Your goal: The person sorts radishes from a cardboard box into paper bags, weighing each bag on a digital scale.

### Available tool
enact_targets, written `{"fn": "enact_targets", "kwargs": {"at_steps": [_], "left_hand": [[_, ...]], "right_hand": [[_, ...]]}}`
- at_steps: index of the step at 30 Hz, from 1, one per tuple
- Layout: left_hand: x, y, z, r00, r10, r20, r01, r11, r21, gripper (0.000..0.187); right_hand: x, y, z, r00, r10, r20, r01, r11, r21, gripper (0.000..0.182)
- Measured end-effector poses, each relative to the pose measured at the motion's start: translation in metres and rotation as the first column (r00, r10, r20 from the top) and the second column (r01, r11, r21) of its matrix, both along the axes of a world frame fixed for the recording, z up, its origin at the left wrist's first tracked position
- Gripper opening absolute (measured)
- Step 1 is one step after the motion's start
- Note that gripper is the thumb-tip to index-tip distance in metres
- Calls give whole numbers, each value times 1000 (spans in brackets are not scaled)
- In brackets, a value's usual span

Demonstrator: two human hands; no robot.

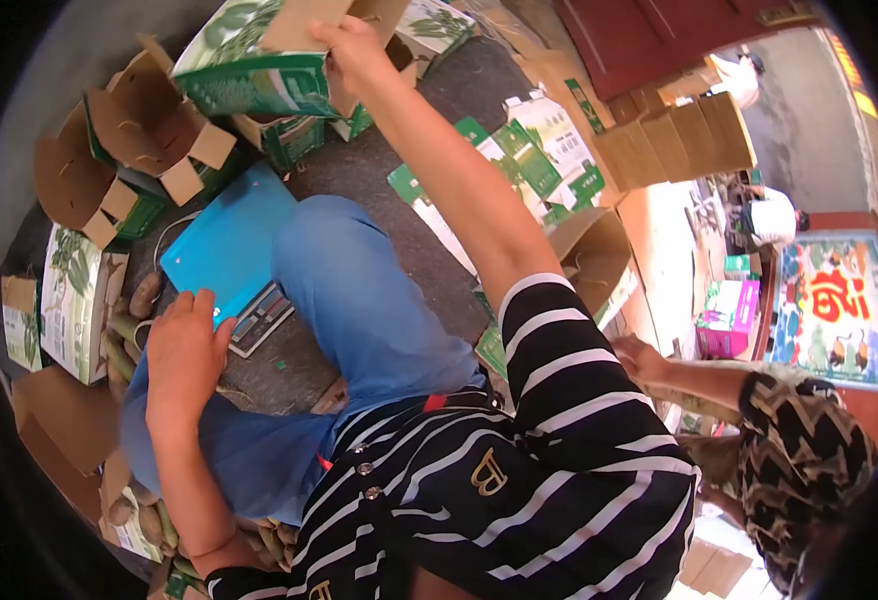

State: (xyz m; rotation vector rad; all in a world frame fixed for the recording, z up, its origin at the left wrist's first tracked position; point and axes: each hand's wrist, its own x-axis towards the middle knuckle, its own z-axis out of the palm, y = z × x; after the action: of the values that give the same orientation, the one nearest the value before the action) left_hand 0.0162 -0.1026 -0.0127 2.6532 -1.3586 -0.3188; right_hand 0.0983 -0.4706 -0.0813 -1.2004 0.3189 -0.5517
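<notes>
At the top, my right hand (354, 55) is closed on a raised cardboard flap of a green-and-white printed carton (279, 85). The carton's top stands open. My left hand (184, 350) is over my bent knee, fingers stretched out and holding nothing. Its fingertips are right by the near edge of a digital scale with a blue platform (229, 228). The scale's display panel (259, 318) shows between my knees. My right knee overlaps part of the platform.
Open cartons (144, 120) stand at the upper left. Brown tubers (145, 295) lie beside a white printed carton (79, 300). Flattened green-and-white cartons (529, 150) cover the floor. Another person in a patterned shirt (799, 450) is close on my right; a purple box (729, 315) stands beyond.
</notes>
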Motion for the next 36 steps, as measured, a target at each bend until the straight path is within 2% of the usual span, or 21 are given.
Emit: {"fn": "enact_targets", "kwargs": {"at_steps": [2, 3, 5, 8, 9, 12, 16, 19, 21, 24, 27, 30, 34, 36], "left_hand": [[-2, 1, 2, 1000, -12, 14, 12, 1000, -3, 25], [-3, 1, 2, 1000, -17, 22, 17, 1000, -5, 25], [-4, 2, 0, 1000, -4, 20, 3, 999, 48, 26], [-5, 2, -1, 1000, -7, 23, 5, 998, 57, 26], [-6, 2, -2, 1000, -11, 24, 10, 999, 50, 26], [-3, 4, -9, 999, -46, -7, 46, 999, 15, 28], [-3, 4, -13, 1000, -18, 17, 17, 999, 29, 30], [-2, 9, -13, 1000, -8, 0, 8, 999, -36, 28], [-3, 10, -9, 1000, 17, -8, -17, 1000, 13, 27], [-3, 8, -15, 999, 38, -30, -38, 999, -4, 25], [-3, 7, -19, 999, 46, -28, -46, 999, 4, 23], [-2, 5, -23, 998, 55, -29, -55, 999, 3, 20], [4, 3, -30, 994, 96, -47, -99, 993, -57, 15], [8, 0, -34, 993, 108, -46, -108, 994, 9, 15]], "right_hand": [[-26, 18, 14, 997, 60, 49, -51, 984, -169, 22], [-42, 24, 22, 995, 97, 35, -80, 938, -337, 24], [-76, 26, 39, 986, 168, -15, -139, 761, -633, 28], [-105, 22, 52, 947, 227, -228, -319, 563, -762, 29], [-113, 32, 62, 950, 184, -252, -310, 482, -819, 26], [-112, 54, 59, 950, 205, -234, -260, 109, -960, 23], [-101, 87, 34, 888, 323, -329, -276, -199, -940, 18], [-95, 93, 14, 850, 373, -372, -296, -244, -923, 16], [-85, 92, 12, 830, 383, -405, -323, -262, -909, 15], [-75, 84, 3, 816, 341, -467, -376, -300, -877, 15], [-63, 83, 0, 720, 184, -669, -523, -490, -697, 16], [-49, 88, 3, 671, 180, -719, -552, -526, -647, 18], [-28, 126, 16, 525, 155, -837, -656, -553, -514, 26], [-23, 144, 12, 505, 161, -848, -625, -610, -487, 28]]}}
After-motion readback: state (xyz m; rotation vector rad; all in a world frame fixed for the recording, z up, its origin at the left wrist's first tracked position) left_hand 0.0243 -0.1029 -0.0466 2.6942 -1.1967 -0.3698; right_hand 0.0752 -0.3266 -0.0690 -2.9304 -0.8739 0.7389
